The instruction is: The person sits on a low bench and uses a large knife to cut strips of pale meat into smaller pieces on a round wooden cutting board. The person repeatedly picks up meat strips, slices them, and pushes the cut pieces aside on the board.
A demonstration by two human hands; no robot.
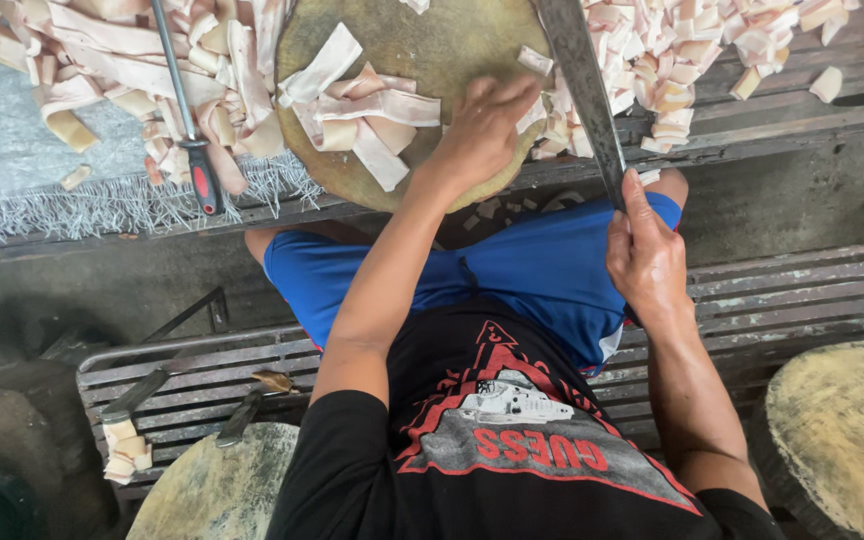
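A round wooden chopping block (pixel 432 40) lies on a slatted bench in front of me. My left hand (pixel 482 125) rests flat on its near right edge, fingers spread against cut pale meat pieces; long pale pink meat strips (pixel 372 115) lie just left of it on the block. My right hand (pixel 645 255) grips the handle of a long cleaver (pixel 582 90) near my knee. Its blade points away from me along the block's right side.
A heap of uncut strips (pixel 122 60) lies left of the block, with a red-handled sharpening steel (pixel 182 110) across it. Small cut pieces (pixel 692 50) are piled to the right. Two more round blocks (pixel 842 430) (pixel 222 490) and another knife (pixel 142 390) sit on the bench beside me.
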